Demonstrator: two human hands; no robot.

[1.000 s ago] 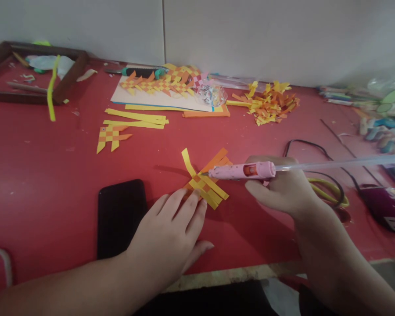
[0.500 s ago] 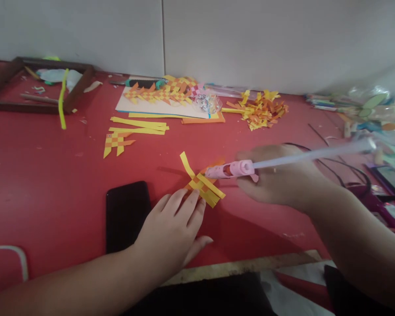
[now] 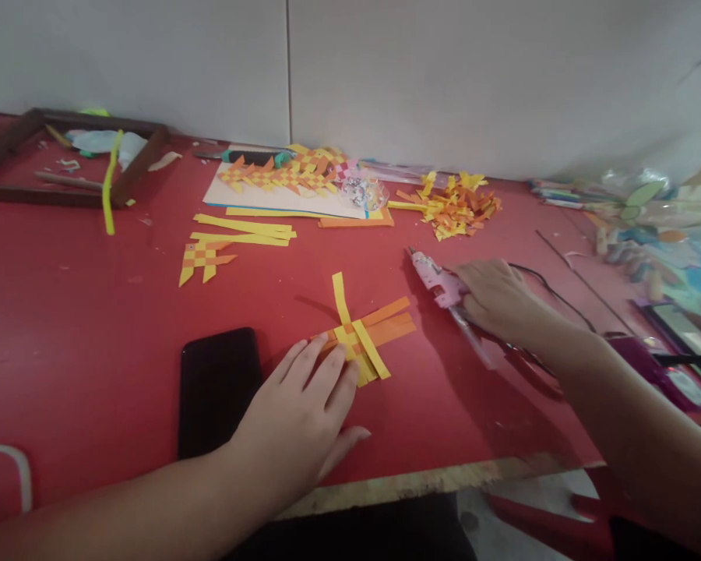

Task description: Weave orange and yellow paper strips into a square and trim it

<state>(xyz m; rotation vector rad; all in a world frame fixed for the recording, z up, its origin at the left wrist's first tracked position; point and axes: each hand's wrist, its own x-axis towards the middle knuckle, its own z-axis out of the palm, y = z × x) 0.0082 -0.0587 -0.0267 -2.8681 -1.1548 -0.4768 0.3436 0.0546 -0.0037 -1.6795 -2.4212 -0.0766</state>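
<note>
My left hand lies with fingers outstretched, its fingertips pressing on a partly woven piece of yellow and orange paper strips. Loose strip ends stick out of the weave, upward and to the right. To the right, my right hand is wrapped round a pink hot glue gun, whose nozzle points up and left, apart from the paper. A clear glue stick trails from the gun's back end. A finished woven paper fish rests further left on the red table.
A black phone lies left of my left hand. Yellow strips, a white sheet bearing woven fish and a pile of paper scraps are further back. A brown frame is far left, a purple case on the right.
My right hand has drawn the glue gun away from the woven paper to the right and turned it, so the glue stick now points down. My left hand stays on the paper.
</note>
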